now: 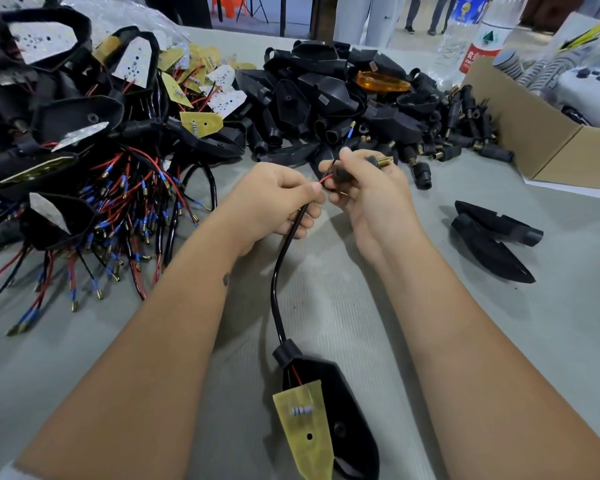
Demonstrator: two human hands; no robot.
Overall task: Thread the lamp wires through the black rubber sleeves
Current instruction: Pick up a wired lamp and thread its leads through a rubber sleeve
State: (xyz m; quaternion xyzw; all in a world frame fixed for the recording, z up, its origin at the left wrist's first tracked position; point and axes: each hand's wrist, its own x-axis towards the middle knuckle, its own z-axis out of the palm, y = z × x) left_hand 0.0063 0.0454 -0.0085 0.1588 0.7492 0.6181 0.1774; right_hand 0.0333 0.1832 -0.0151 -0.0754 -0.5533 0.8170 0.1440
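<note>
My left hand (278, 199) pinches the black cable (278, 282) near its red wire (326, 179), steadying it; my right hand (364, 188) grips the rubber sleeve (343, 174), feeding the wires through.

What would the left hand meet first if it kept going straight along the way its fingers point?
The left hand points right, toward the right hand and the black rubber sleeve it holds. Those look like the first contact, though depth is hard to judge.
</note>
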